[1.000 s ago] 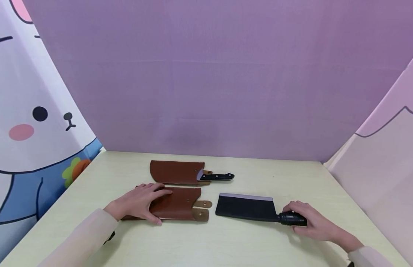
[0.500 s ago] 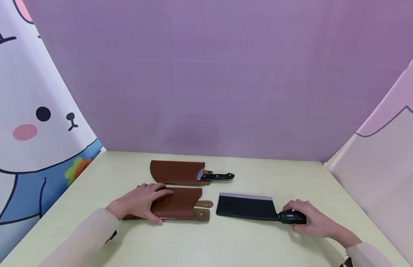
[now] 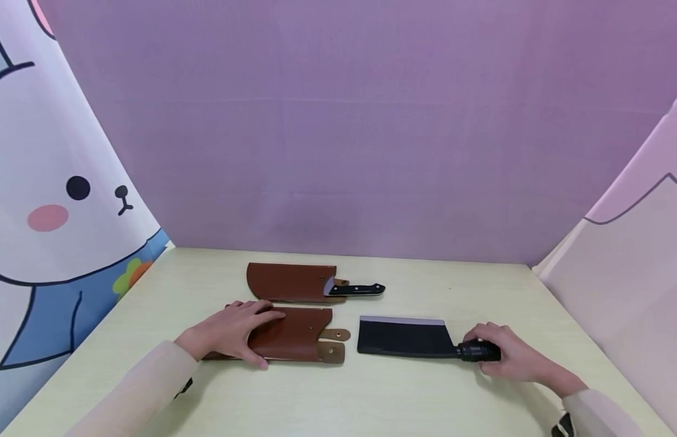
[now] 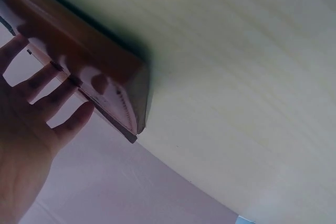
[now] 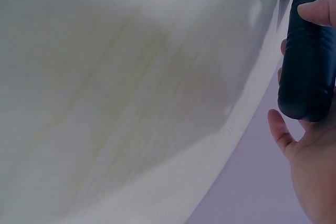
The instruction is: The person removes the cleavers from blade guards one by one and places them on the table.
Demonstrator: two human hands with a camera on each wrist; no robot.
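My left hand (image 3: 234, 331) spans a brown leather knife sheath (image 3: 300, 334), thumb at its near edge and fingers at its far edge. The sheath's two strap tabs with snaps point right. In the left wrist view, the fingertips (image 4: 84, 109) meet the edge of the sheath (image 4: 79, 45), which bulges up from the table. My right hand (image 3: 507, 352) grips the black ribbed handle of a cleaver (image 3: 406, 338). Its dark blade points left toward the sheath's mouth, with a pale edge on the far side. The right wrist view shows the handle (image 5: 305, 61) between thumb and fingers.
Behind the near sheath lies a second brown sheath (image 3: 286, 282) with a black-handled knife (image 3: 360, 290) in it. A purple cloth backdrop (image 3: 338, 133) rises behind the pale wooden table (image 3: 415, 400). Printed cloths hang at both sides.
The cleaver and my right hand shift slightly away from me, and the blade's left end moves a little right. My left hand stays in place on the sheath.
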